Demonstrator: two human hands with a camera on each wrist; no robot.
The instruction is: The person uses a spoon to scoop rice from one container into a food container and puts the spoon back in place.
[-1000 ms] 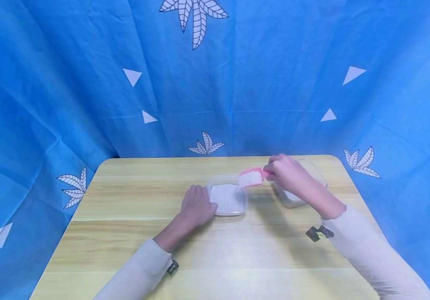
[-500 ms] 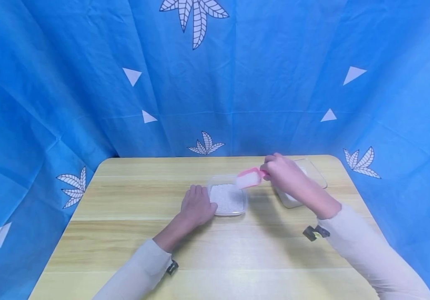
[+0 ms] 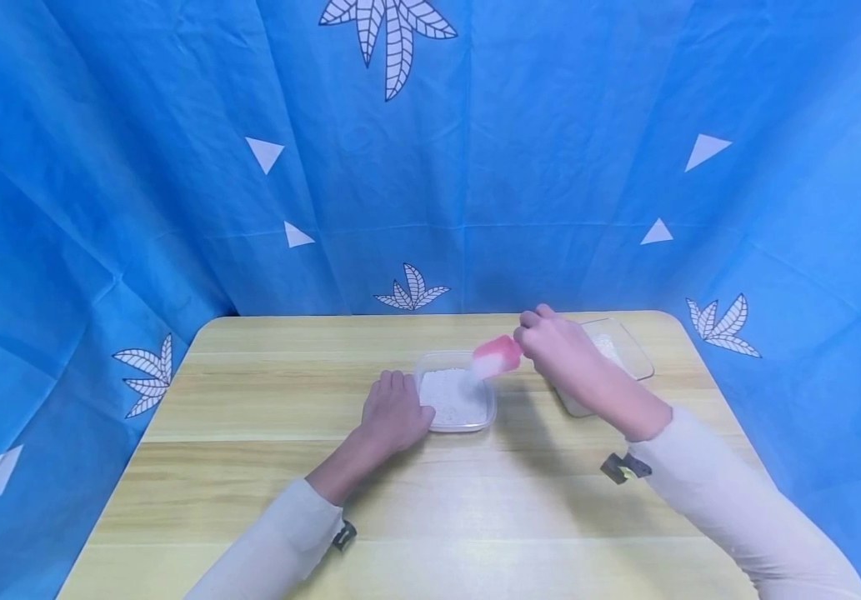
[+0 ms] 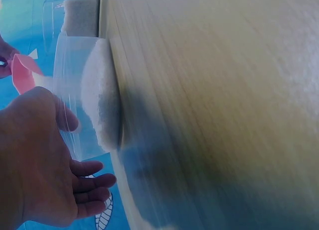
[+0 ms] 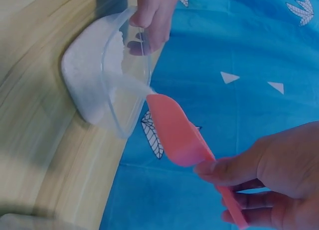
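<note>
My right hand [image 3: 558, 346] grips the handle of a pink scoop [image 5: 177, 133] tilted over the rim of a clear plastic container [image 3: 457, 426]. From the scoop's lip a white stream [image 5: 127, 83] falls into that container. White fine-grained stuff [image 4: 102, 95] fills its lower part, heaped up in the left wrist view. At the container's left side, my left hand [image 3: 396, 411] holds its corner, thumb against the near wall and fingers around the side.
A second clear container [image 3: 628, 350], also with white grains, stands at the table's back right, partly hidden by my right forearm. Blue patterned cloth [image 3: 550, 167] hangs behind the wooden table [image 3: 265, 467] and on both sides.
My right hand has shifted a little left and tipped the scoop, so its white load now pours into the container. My left hand and the container stay put.
</note>
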